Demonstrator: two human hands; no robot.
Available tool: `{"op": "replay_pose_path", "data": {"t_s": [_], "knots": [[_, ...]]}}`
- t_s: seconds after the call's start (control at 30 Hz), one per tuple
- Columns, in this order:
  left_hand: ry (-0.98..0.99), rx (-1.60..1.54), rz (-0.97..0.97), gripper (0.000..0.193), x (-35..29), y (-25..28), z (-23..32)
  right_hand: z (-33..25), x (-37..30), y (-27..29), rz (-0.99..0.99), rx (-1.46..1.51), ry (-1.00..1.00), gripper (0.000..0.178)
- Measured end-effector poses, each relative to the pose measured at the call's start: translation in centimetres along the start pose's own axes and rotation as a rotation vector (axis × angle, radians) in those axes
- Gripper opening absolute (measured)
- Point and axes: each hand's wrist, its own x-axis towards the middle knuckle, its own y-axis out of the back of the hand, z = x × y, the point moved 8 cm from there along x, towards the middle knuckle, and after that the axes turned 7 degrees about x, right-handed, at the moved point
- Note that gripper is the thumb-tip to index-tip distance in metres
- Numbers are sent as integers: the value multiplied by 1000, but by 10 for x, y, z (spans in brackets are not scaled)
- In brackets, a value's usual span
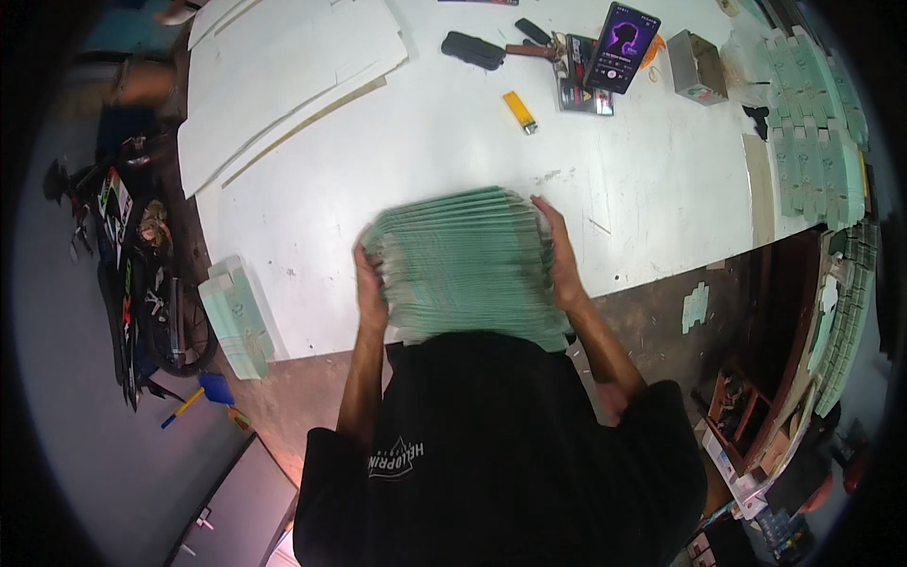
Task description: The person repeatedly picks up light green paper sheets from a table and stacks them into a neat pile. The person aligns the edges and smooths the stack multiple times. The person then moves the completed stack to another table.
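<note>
A thick, fanned stack of pale green flat cartons (468, 265) is between my hands at the front edge of the white table, close against my body. My left hand (369, 288) presses on the stack's left side. Against its right side lies my right hand (563, 265), the thumb near the far corner. The cartons lie in many overlapping layers, their edges uneven and slightly blurred. The fingertips of both hands are partly hidden by the stack.
Large white sheets (283, 85) cover the table's far left; a green carton stack (236, 317) sits at its left front corner. Farther back are a yellow lighter (519, 112), a black case (472, 50), a propped phone (622, 47) and a small box (698, 68). Green cartons (812, 123) line the right.
</note>
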Motion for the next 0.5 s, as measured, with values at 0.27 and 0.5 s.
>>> {"op": "replay_pose_path", "data": {"t_s": [0.27, 0.5], "knots": [[-145, 176, -270, 96, 5, 9, -1, 25, -19, 10, -192, 86, -266, 112], [-197, 65, -185, 91, 4, -16, 15, 6, -3, 7, -42, -38, -169, 120]]}}
